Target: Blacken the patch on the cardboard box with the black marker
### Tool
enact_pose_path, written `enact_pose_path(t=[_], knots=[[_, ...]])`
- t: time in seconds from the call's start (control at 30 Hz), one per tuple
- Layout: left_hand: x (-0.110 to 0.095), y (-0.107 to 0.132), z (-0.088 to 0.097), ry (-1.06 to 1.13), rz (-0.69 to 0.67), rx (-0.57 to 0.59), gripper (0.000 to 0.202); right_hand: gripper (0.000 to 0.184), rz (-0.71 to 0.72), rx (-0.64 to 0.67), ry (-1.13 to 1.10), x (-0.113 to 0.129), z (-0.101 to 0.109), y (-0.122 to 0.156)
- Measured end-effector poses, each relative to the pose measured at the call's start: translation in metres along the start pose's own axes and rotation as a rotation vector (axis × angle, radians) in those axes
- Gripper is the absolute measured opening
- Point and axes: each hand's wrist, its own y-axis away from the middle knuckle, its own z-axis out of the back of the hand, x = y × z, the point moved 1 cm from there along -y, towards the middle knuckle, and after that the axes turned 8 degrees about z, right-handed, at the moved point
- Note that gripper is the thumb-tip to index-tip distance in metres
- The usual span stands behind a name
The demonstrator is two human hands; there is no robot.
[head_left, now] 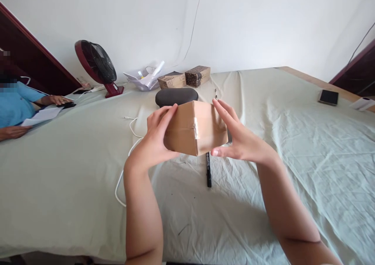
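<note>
Between my two hands, a brown cardboard box (183, 128) is held up over the cloth-covered table, one corner edge turned toward me. A strip of clear tape shows along that edge. My left hand (158, 136) grips the box's left side, thumb along the top. On the other side my right hand (237, 136) has its fingers on the upper right edge and its thumb near the lower right edge. Below the box lies a black marker (208, 171), its far end hidden by the box. A black oval case (176, 96) sits just behind the box.
A white cable (120, 183) curls left of my hands. Patterned boxes (198, 75), a plastic basket (143, 83) and a red fan (99, 66) stand along the wall. At the left, a person in a blue shirt (22, 101) handles papers. A dark phone (328, 97) lies far right.
</note>
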Motion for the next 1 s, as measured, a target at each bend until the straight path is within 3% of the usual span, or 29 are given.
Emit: enact_pose_path(t=[0.17,0.27,0.37,0.47,0.57,0.67,0.73,0.83,0.9,1.0], knots=[[-0.036,0.000,-0.009,-0.310,0.006,-0.037,0.119,0.131,-0.265,-0.144,-0.145,0.006,-0.016,-0.009],[-0.043,-0.001,-0.011,-0.350,-0.049,-0.073,0.114,0.123,-0.327,-0.220,-0.203,0.001,-0.014,-0.012],[-0.033,-0.001,-0.005,-0.227,-0.066,-0.180,0.114,0.091,-0.276,-0.297,-0.288,-0.014,-0.004,-0.012],[-0.016,0.000,0.004,0.030,0.054,-0.346,0.111,0.075,-0.199,-0.357,-0.408,-0.029,0.008,-0.009],[-0.004,-0.002,0.006,0.324,0.209,-0.308,0.084,0.070,-0.176,-0.325,-0.454,-0.035,0.019,-0.004],[-0.003,-0.004,0.004,0.402,0.259,-0.278,0.060,0.069,-0.203,-0.217,-0.494,-0.039,0.026,0.001],[-0.006,-0.003,0.006,0.382,0.209,-0.297,0.062,0.073,-0.242,-0.120,-0.561,-0.043,0.027,0.003],[-0.012,0.001,0.013,0.309,0.005,-0.224,0.071,0.085,-0.304,-0.050,-0.631,-0.051,0.021,0.000],[-0.014,0.004,0.018,0.205,-0.120,-0.194,0.066,0.088,-0.345,-0.070,-0.627,-0.055,0.011,-0.005],[-0.012,0.008,0.026,0.044,-0.197,-0.262,0.053,0.081,-0.382,-0.137,-0.598,-0.060,-0.008,-0.014]])
